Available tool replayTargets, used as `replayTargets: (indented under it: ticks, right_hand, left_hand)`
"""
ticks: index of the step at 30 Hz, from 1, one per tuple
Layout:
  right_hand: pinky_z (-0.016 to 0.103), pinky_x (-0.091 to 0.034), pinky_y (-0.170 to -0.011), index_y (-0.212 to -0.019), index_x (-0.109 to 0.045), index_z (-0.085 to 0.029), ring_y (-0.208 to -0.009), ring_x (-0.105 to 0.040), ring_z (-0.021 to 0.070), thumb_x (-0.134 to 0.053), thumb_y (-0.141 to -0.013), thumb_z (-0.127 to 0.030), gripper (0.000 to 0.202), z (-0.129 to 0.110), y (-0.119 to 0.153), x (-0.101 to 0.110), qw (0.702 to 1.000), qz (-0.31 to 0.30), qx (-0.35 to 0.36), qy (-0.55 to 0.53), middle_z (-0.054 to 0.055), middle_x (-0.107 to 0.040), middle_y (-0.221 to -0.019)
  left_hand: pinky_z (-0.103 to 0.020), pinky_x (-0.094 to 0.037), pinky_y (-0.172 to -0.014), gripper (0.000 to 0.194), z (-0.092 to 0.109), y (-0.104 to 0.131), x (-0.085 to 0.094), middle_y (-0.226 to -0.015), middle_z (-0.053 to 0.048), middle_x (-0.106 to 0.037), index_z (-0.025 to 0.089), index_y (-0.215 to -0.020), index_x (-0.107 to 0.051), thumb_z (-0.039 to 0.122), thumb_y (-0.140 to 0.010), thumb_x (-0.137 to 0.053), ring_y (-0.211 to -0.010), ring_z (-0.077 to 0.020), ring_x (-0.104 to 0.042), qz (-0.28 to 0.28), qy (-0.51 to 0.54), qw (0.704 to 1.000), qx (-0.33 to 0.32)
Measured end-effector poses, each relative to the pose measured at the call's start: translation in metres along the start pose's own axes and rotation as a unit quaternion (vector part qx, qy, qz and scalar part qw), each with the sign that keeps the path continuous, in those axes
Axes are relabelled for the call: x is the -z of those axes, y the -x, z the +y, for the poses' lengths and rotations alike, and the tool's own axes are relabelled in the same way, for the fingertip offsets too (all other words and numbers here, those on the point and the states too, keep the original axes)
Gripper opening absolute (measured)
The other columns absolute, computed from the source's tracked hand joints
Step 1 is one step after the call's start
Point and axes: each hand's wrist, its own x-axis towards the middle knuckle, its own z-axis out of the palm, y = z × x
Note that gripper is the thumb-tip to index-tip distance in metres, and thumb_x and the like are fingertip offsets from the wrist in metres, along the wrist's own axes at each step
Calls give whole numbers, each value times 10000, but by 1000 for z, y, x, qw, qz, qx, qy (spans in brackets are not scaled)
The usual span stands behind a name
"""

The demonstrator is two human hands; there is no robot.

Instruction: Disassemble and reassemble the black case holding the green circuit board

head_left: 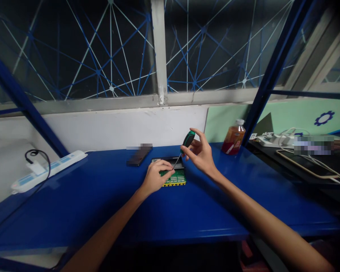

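Note:
A screwdriver [188, 140] with a green and black handle is gripped by my right hand [201, 154], tilted so its thin shaft runs down to the left. Its tip reaches the fingertips of my left hand [155, 175], just above a green circuit board [179, 178]. Yellow pieces line the board's near edge, and a dark case [181, 163] lies behind it. The left fingers are pinched together near the screwdriver tip and rest on the board. Whatever sits between those fingertips is hidden or too small to name.
On the blue table [102, 204], a dark phone-like object [138, 156] lies behind the board. A white power strip [51, 170] with a black cable is at left. A bottle of reddish drink [234, 138] stands back right, near a blue metal post [268, 75].

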Motion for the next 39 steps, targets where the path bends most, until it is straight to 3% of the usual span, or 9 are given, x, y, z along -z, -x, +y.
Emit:
replayTargets:
  ticks: [14, 19, 26, 32, 39]
  right_hand:
    - [325, -500, -487, -1372, -292, -278, -546, -595, 159, -623, -795, -367, 671, -1, 3, -3, 1000, 8, 0, 17, -10, -577, -733]
    - [323, -520, -503, -1374, -292, -294, -575, -606, 150, -613, -797, -378, 666, -1, 5, -4, 1000, 0, 5, 25, 15, -583, -856]
    - [314, -528, -546, -1375, -306, -298, -616, -612, 147, -593, -813, -375, 636, -1, 4, -1, 998, -4, 27, 53, 23, -578, -907]
    - [301, -512, -555, -1383, -338, -267, -630, -617, 161, -569, -818, -380, 621, 9, -1, 8, 990, -22, 47, 131, 19, -591, -844]
    - [334, -511, -612, -1376, -378, -262, -616, -580, 157, -539, -827, -357, 580, 18, -1, 7, 980, -50, 77, 175, 16, -586, -819]
  left_hand:
    - [-341, -480, -753, 96, -1, 0, 1, -842, -39, -709, 198, -717, -714, 237, -793, -671, -801, -193, -642, 5, 1, 1000, -3]
    - [-353, -485, -767, 109, -2, 1, 1, -861, -41, -707, 203, -729, -718, 257, -804, -661, -812, -198, -641, -1, -3, 1000, -5]
    - [-368, -476, -858, 157, -3, 1, 1, -983, -60, -693, 202, -936, -722, 268, -804, -668, -916, -213, -628, -33, 17, 999, 3]
    - [-378, -471, -876, 157, -5, 1, 3, -977, -55, -699, 216, -937, -721, 222, -848, -592, -930, -210, -627, -56, 2, 998, -1]
    - [-394, -461, -889, 157, -4, 2, 3, -1019, -51, -678, 240, -922, -734, 278, -826, -616, -955, -218, -619, -108, -15, 994, 4]
